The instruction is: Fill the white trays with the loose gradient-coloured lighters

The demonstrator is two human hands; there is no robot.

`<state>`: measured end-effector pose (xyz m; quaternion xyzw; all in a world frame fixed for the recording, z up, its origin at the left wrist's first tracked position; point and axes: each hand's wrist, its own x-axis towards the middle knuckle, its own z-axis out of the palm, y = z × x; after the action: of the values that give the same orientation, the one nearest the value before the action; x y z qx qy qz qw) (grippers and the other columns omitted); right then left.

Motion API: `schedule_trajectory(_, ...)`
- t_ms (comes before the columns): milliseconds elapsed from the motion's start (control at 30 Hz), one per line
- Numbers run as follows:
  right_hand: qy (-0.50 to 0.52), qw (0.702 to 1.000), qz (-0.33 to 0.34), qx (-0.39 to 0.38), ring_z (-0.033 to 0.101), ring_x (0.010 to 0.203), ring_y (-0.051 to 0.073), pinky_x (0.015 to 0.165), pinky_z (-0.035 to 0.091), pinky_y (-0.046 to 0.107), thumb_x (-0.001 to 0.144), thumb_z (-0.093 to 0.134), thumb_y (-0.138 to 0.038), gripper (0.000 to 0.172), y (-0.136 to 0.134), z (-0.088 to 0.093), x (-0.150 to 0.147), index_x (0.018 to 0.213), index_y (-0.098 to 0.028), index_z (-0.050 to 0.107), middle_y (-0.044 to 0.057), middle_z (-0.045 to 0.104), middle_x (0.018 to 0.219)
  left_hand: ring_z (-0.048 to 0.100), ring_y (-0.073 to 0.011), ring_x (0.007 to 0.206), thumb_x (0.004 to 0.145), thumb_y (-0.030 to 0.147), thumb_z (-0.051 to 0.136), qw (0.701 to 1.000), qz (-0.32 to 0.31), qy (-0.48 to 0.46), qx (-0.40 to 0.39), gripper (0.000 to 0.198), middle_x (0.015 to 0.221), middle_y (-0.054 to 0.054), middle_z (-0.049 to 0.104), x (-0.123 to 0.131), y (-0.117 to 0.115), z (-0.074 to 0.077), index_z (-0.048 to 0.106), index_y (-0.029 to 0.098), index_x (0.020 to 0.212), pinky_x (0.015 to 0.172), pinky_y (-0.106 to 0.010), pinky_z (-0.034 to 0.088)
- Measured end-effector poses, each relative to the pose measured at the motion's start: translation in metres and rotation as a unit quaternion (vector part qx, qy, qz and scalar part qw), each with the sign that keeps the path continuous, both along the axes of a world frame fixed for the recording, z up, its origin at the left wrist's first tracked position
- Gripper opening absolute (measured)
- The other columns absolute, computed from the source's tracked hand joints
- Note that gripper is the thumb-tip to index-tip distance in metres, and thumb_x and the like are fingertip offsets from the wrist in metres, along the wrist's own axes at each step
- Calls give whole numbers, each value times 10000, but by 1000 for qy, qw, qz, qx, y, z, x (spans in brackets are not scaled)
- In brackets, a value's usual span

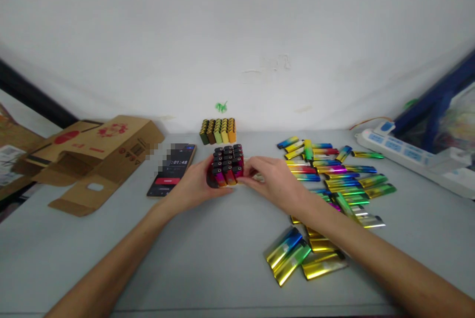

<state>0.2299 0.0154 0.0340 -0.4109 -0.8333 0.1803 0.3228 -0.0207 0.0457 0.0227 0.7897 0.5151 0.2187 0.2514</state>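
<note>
Left forearm angles in from lower left, left hand [195, 183] cupped round the left side of a block of upright lighters [227, 163] at mid-bench [208, 268], thumb along the near side, fingers clamped on it. Right forearm reaches in from lower right over loose lighters [343, 184], wrist bent, right hand [272, 177] at the block's right edge, thumb and fingers bunched; can't tell whether they grip anything.

Lighter cluster [227, 163] between phone [173, 172] and loose lighters [341, 176].
</note>
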Motion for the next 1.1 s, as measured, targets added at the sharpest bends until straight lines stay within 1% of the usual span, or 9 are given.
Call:
schedule_trajectory(100, -37, 999, -21, 25, 747, 883, 226, 791, 563, 344, 1027, 752, -197, 67, -5, -1, -4, 992, -184, 695, 115, 806, 1020, 796, -361, 1027, 690, 569, 895, 1000, 2, 4, 3, 744, 1157, -107, 826, 0, 0, 0, 686, 175, 1286, 954, -459, 642)
schedule_trajectory(233, -62, 998, -31, -8, 745, 887, 222, 792, 562, 343, 1053, 716, -218, 46, -9, 0, -5, 1054, -173, 708, 115, 803, 1042, 799, -354, 1026, 697, 583, 887, 1000, 7, 6, -5, 731, 1138, -89, 826, -1, 1, -2, 683, 191, 1279, 961, -453, 645)
schedule_trajectory(333, -94, 994, -34, -31, 758, 957, 252, 822, 561, 362, 1038, 741, -244, 97, -7, 12, 6, 1093, -165, 732, 124, 816, 1086, 798, -362, 1035, 695, 609, 887, 1000, 13, 9, -17, 732, 1155, -100, 827, -2, 2, -4, 682, 193, 1261, 972, -473, 646)
schedule_trajectory(433, -127, 990, -45, -48, 755, 910, 245, 798, 543, 353, 1007, 762, -252, 86, 0, 28, 36, 1053, -179, 763, 92, 823, 1002, 791, -377, 1083, 695, 602, 885, 1000, 12, 10, -19, 742, 1235, -132, 820, -3, 2, -4, 680, 181, 1270, 1006, -504, 637)
schedule_trajectory(567, -183, 977, -52, -99, 759, 850, 224, 778, 529, 345, 1002, 699, -238, 122, 16, 41, 98, 1036, -230, 815, 54, 840, 976, 787, -385, 1128, 697, 585, 885, 1000, 4, 10, -14, 762, 1266, -132, 815, -4, 3, -4, 674, 179, 1305, 1017, -508, 637)
schedule_trajectory(667, -224, 964, -62, -128, 772, 910, 257, 821, 544, 376, 991, 704, -326, 172, 24, 36, 139, 1024, -243, 851, 75, 850, 1024, 790, -386, 1123, 693, 589, 886, 1000, 3, 13, -14, 756, 1252, -123, 817, -4, 3, -3, 674, 189, 1298, 1023, -507, 637)
schedule_trajectory(767, -238, 958, -64, -146, 769, 927, 269, 857, 557, 398, 976, 706, -355, 204, 26, 26, 160, 1029, -248, 871, 88, 843, 1029, 796, -385, 1093, 682, 590, 889, 1000, 8, 15, -13, 729, 1215, -109, 826, -3, 3, -3, 680, 205, 1265, 1013, -506, 642)
schedule_trajectory(933, -209, 968, -56, -130, 743, 857, 254, 822, 569, 407, 925, 770, -386, 194, 26, 6, 164, 1029, -263, 877, 91, 792, 1039, 801, -395, 1055, 684, 598, 886, 1000, 14, 19, -6, 676, 1166, -100, 835, -4, 2, -3, 686, 223, 1210, 943, -485, 656)
schedule_trajectory(1100, -169, 977, -62, -118, 700, 809, 236, 781, 576, 407, 914, 810, -420, 184, 24, -5, 164, 953, -246, 855, 93, 718, 1046, 800, -388, 1045, 690, 609, 884, 1000, 8, 20, -3, 684, 1155, -82, 831, -3, 2, -1, 683, 243, 1232, 969, -491, 648)
